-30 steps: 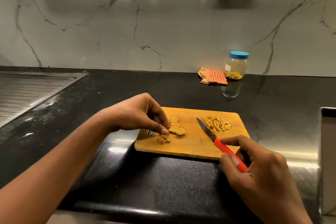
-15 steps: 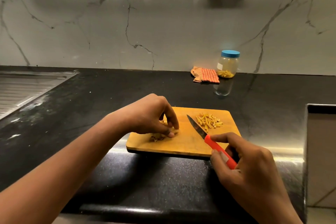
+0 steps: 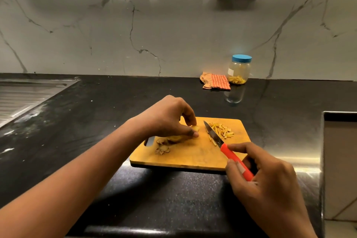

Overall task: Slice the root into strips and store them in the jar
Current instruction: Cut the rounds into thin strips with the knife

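Head view: a wooden cutting board (image 3: pixel 193 157) lies on a black counter (image 3: pixel 96 121), near its front edge. The left hand (image 3: pixel 168 120) hovers over the board's left half, its fingers curled, with thumb and forefinger pinching a pale root slice (image 3: pixel 195 128) at the fingertips. More root pieces (image 3: pixel 173 139) lie under that hand, and brownish scraps (image 3: pixel 163 149) lie just in front of them. The right hand (image 3: pixel 270 179) grips the red handle of a knife (image 3: pixel 216 138). Its blade points away and to the left, and its tip is near the pinched slice. Whether the blade touches the board cannot be told. A pile of cut strips (image 3: pixel 222 131) lies on the board's far right part, just beside the blade. The jar (image 3: pixel 239 70) stands well apart at the back of the counter against the marble wall, its blue lid (image 3: pixel 241 58) on and yellow strips in its bottom. A checked cloth (image 3: pixel 216 82) lies just to its left. A steel drainboard (image 3: pixel 23 96) is at the far left
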`<action>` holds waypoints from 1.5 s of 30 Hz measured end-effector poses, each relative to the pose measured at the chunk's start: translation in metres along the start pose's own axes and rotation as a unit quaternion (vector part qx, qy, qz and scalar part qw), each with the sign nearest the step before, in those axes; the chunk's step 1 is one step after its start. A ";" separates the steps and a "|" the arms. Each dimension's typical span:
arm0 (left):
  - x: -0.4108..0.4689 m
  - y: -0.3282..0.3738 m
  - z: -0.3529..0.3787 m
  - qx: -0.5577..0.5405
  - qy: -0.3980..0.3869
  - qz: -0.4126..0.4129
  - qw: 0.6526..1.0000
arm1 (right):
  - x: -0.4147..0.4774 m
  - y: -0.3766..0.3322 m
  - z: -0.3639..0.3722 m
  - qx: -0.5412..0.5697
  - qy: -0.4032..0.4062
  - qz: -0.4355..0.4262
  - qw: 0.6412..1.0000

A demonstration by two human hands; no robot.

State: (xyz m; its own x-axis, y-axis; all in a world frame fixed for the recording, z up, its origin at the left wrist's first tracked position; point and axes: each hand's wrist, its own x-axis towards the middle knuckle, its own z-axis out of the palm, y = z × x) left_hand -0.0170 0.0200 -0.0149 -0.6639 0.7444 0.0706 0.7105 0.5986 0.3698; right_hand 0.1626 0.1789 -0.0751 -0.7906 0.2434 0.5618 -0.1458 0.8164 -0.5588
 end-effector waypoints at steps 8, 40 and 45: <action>0.004 -0.013 0.006 -0.051 -0.015 -0.016 0.998 | 0.002 0.000 0.001 -0.023 0.001 -0.019 1.000; 0.002 -0.010 0.022 -0.101 0.042 0.026 0.994 | 0.007 -0.007 0.007 -0.059 -0.089 -0.043 0.993; 0.003 -0.010 0.024 -0.111 0.044 0.026 0.993 | 0.008 -0.011 0.009 -0.061 -0.093 -0.060 0.992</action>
State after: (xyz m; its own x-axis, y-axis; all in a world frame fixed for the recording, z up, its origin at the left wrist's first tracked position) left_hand -0.0203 0.0232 -0.0403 -0.6520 0.7385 0.1718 0.6826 0.4730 0.5571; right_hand 0.1522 0.1676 -0.0697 -0.8694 0.0486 0.4917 -0.1821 0.8936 -0.4103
